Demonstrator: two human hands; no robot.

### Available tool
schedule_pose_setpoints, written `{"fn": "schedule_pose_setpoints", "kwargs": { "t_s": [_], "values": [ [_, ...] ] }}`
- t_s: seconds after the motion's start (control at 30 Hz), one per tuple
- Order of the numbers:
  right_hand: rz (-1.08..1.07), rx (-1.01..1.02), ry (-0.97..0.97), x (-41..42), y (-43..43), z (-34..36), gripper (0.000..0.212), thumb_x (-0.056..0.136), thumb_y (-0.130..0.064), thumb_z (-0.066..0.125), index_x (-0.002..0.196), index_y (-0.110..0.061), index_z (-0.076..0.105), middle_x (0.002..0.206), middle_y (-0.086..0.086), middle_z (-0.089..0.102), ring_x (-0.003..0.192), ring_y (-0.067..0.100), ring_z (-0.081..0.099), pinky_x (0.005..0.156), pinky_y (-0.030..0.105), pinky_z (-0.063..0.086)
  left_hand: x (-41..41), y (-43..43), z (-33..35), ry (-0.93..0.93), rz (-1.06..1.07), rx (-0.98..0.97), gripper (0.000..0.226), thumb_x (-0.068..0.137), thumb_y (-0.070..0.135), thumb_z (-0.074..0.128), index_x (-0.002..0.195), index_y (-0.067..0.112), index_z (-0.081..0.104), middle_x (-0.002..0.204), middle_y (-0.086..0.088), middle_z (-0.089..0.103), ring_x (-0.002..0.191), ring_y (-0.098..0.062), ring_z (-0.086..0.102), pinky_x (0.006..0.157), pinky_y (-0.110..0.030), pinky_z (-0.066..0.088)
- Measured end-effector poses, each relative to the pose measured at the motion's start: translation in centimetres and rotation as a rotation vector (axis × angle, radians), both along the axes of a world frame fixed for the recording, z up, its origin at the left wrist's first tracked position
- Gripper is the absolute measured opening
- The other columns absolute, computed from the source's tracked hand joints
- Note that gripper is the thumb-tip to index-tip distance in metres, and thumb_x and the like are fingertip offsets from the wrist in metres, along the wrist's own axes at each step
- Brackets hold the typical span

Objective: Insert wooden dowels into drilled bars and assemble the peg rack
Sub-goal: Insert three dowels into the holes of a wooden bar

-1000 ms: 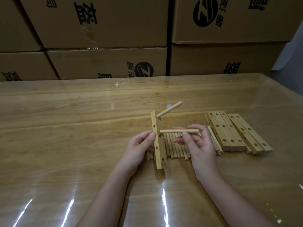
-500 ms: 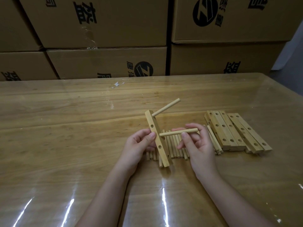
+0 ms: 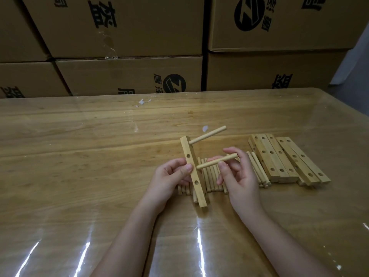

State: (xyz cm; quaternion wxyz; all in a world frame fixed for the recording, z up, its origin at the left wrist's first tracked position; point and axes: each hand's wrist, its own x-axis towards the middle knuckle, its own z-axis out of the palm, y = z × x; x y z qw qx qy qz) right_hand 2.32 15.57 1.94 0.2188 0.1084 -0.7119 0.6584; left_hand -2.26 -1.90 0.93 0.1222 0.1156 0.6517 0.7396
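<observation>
Bar gripped by left hand; right hand pinches dowel; loose dowels beneath.

The left hand grips a drilled bar with one dowel already seated; the right hand pinches a second dowel beside its middle hole.

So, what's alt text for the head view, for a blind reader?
A person's left hand grips a drilled wooden bar with one dowel already in it, while the right hand pinches a second dowel near the bar. Loose dowels and spare bars lie on the table.
</observation>
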Motion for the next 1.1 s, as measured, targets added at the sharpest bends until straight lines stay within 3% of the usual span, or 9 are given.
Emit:
{"fn": "schedule_pose_setpoints", "kwargs": {
  "t_s": [0.27, 0.43, 0.53, 0.63, 0.7, 0.77, 0.87, 0.97, 1.1],
  "values": [
    [0.001, 0.007, -0.057, -0.2, 0.2, -0.1, 0.021, 0.086, -0.032, 0.053, 0.102, -0.044, 0.050, 0.098, -0.004, 0.071, 0.055, 0.011, 0.058, 0.056, 0.023, 0.051, 0.2, 0.2, 0.3, 0.016, -0.010, -0.007, 0.033, 0.077, 0.027, 0.063, 0.104, 0.009, 0.066, 0.080, -0.001, 0.074, 0.070, -0.009, 0.066, 0.066, -0.020, 0.051],
    [0.015, -0.054, -0.047, 0.0, 0.0, -0.2, 0.041, 0.088, -0.048, 0.052, 0.125, -0.053, 0.038, 0.110, -0.009, 0.066, 0.070, 0.012, 0.065, 0.064, 0.020, 0.054, 0.1, 0.1, 0.4, 0.021, 0.007, -0.013, 0.034, 0.078, 0.030, 0.063, 0.105, 0.010, 0.068, 0.090, -0.006, 0.074, 0.077, -0.014, 0.067, 0.071, -0.026, 0.053],
    [-0.065, -0.035, -0.053, -0.1, 0.3, -0.4, 0.029, 0.093, -0.045, 0.041, 0.122, -0.047, 0.040, 0.101, -0.010, 0.065, 0.069, 0.011, 0.062, 0.063, 0.022, 0.053, -0.2, -0.3, 0.4, -0.019, 0.066, 0.098, 0.030, 0.082, 0.031, 0.062, 0.102, 0.011, 0.070, 0.093, -0.009, 0.074, 0.077, -0.014, 0.068, 0.067, -0.021, 0.054],
    [-0.108, 0.144, -0.083, -0.1, 0.5, -0.8, 0.025, 0.095, -0.015, 0.045, 0.100, -0.037, 0.055, 0.084, -0.012, 0.062, 0.060, 0.005, 0.054, 0.054, 0.023, 0.047, -0.4, -0.8, 0.4, -0.044, 0.114, 0.233, 0.030, 0.086, 0.032, 0.060, 0.102, 0.008, 0.071, 0.081, 0.000, 0.073, 0.069, -0.005, 0.066, 0.066, -0.018, 0.053],
    [-0.051, 0.419, -0.099, 0.0, 0.1, -1.0, 0.027, 0.092, -0.010, 0.049, 0.099, -0.035, 0.056, 0.085, -0.022, 0.056, 0.069, -0.001, 0.053, 0.059, 0.015, 0.042, -0.6, -1.0, 0.4, -0.063, 0.148, 0.307, 0.026, 0.086, 0.032, 0.059, 0.094, 0.014, 0.075, 0.085, -0.001, 0.074, 0.071, -0.005, 0.067, 0.068, -0.019, 0.053],
    [0.036, 0.786, -0.077, 0.3, -0.5, -0.9, 0.022, 0.089, -0.033, 0.047, 0.110, -0.039, 0.051, 0.094, -0.033, 0.045, 0.089, -0.007, 0.043, 0.078, 0.013, 0.036, -0.8, -1.0, 0.4, -0.086, 0.177, 0.366, 0.024, 0.086, 0.030, 0.056, 0.089, 0.018, 0.077, 0.089, -0.003, 0.075, 0.076, -0.008, 0.069, 0.069, -0.021, 0.054],
    [0.125, 1.109, -0.053, 0.6, -0.9, -1.0, 0.054, 0.079, -0.071, 0.035, 0.125, -0.042, 0.041, 0.111, -0.027, 0.040, 0.103, -0.008, 0.026, 0.094, 0.023, 0.024, -0.9, -1.0, 0.5, -0.111, 0.208, 0.422, 0.024, 0.085, 0.029, 0.056, 0.087, 0.019, 0.078, 0.092, -0.003, 0.075, 0.077, -0.009, 0.070, 0.068, -0.021, 0.055],
    [0.124, 1.176, -0.044, 0.6, -1.0, -1.1, 0.056, 0.079, -0.070, 0.036, 0.125, -0.039, 0.045, 0.116, -0.017, 0.047, 0.107, 0.001, 0.036, 0.095, 0.026, 0.028, -0.8, -0.9, 0.6, -0.116, 0.219, 0.431, 0.023, 0.085, 0.028, 0.056, 0.086, 0.019, 0.078, 0.091, -0.003, 0.075, 0.076, -0.009, 0.070, 0.067, -0.020, 0.055],
    [0.062, 1.021, 0.039, 0.5, -0.9, -0.7, 0.022, 0.089, -0.036, 0.054, 0.108, -0.028, 0.062, 0.100, -0.015, 0.059, 0.091, -0.004, 0.044, 0.089, 0.024, 0.037, -0.7, -0.9, 0.8, -0.122, 0.220, 0.431, 0.023, 0.085, 0.028, 0.057, 0.086, 0.019, 0.078, 0.091, -0.004, 0.075, 0.076, -0.009, 0.070, 0.067, -0.019, 0.055]
  ]
}}
